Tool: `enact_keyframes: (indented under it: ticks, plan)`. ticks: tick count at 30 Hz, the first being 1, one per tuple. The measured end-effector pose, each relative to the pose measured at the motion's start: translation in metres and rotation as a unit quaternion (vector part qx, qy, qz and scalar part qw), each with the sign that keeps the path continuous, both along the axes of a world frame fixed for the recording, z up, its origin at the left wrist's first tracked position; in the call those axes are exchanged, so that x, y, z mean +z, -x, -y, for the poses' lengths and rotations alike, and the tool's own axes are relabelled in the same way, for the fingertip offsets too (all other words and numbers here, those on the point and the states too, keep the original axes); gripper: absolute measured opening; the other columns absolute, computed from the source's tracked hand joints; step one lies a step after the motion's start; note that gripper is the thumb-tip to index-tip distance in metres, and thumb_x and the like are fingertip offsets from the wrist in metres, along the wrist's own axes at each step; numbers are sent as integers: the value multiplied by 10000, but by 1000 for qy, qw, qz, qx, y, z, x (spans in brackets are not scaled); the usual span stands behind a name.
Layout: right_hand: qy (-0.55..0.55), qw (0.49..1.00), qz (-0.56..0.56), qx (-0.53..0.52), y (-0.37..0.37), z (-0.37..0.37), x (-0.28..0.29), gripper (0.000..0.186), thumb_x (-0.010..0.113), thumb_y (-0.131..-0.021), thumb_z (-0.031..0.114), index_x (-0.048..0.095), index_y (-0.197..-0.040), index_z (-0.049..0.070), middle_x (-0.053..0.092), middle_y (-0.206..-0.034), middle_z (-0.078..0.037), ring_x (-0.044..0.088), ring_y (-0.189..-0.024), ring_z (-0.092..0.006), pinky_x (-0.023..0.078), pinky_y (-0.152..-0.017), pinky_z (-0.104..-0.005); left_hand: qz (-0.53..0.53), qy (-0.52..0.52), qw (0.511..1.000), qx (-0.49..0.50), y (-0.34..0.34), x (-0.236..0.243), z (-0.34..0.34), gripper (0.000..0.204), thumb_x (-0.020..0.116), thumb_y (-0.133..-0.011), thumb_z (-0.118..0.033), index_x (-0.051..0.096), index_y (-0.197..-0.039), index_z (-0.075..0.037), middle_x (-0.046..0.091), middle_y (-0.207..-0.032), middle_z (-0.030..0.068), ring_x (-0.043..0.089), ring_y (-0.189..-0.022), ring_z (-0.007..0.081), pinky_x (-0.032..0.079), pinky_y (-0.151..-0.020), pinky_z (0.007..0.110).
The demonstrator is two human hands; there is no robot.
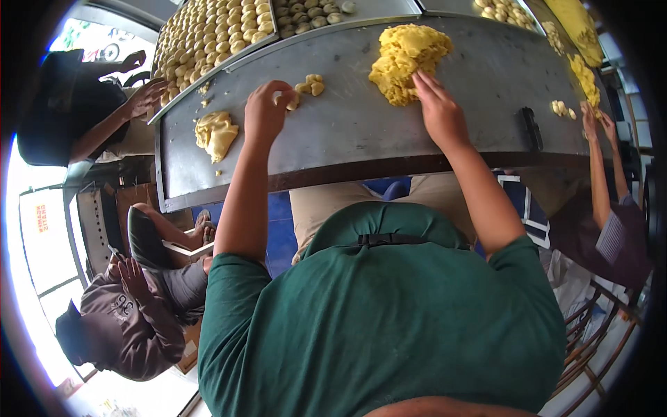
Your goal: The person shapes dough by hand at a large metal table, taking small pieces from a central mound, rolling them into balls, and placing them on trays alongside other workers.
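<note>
A grey metal table (333,128) above a blue floor (281,236) is lined at far left by pale dough balls (212,38). The yellow dough mass (408,55) is touched at its near side by the right hand (442,112), fingers extended; the left hand (265,110) is curled beside small dough pieces (317,86), whether grasping any cannot be told.

We find the light strong but uneven: it floods in from the left, where the rim burns out to white and a blue fringe edges the glare. Against it, the dark shirt (76,104) at upper left sinks nearly to silhouette. The gray worktop (333,125) carries a soft, dull sheen, and we see the yellow dough (411,55) evenly lit at upper center. Below, the blue floor (280,229) lies in shade. Fisheye distortion bows straight edges, and black vignetting fills all 4 corners.
</note>
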State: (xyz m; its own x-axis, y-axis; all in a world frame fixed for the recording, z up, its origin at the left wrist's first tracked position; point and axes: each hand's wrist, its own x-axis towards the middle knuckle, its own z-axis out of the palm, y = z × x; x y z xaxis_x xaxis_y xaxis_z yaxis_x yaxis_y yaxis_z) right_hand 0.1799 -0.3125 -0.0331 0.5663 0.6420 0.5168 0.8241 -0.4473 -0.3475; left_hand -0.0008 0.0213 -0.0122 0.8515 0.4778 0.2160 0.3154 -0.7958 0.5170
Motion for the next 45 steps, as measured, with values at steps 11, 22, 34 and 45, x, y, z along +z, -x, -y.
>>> enact_keyframes:
  ticks: [11, 22, 34, 45]
  plan:
    - [-9, 998, -57, -19, 14, 36, -10, 248, 676, -970, 194, 728, -1199, 116, 715, -1216, -97, 685, -1115, -311, 579, -917, -418, 67, -97, 989, 84, 80, -18, 41, 183, 760, -927, -213, 752, -1046, -74, 755, -985, 110, 732, -930, 272, 565, -808, 375]
    - [143, 988, -58, -24, 16, 5, -6, 205, 593, -957, 139, 704, -1089, 29, 723, -1106, -130, 677, -1057, -333, 577, -898, -442, 15, -163, 973, 164, 72, -34, 10, 213, 681, -979, -298, 771, -1035, -113, 755, -973, 142, 736, -870, 328, 587, -750, 431]
    - [36, 982, -181, -31, 21, 47, -6, 299, 578, -952, 90, 712, -1218, 65, 713, -1178, -141, 652, -1149, -380, 555, -962, -456, -190, -223, 950, 109, 73, 0, -7, 126, 669, -881, -178, 756, -919, -95, 715, -880, 138, 700, -850, 348, 549, -756, 478]
    - [8, 987, -157, 9, -8, 32, 6, 174, 583, -1009, 192, 691, -1120, 113, 675, -968, -116, 661, -1017, -339, 563, -843, -460, 81, 46, 996, 11, 50, -4, 88, 313, 714, -927, -78, 757, -1223, -171, 725, -1106, 83, 691, -980, 313, 539, -903, 412]
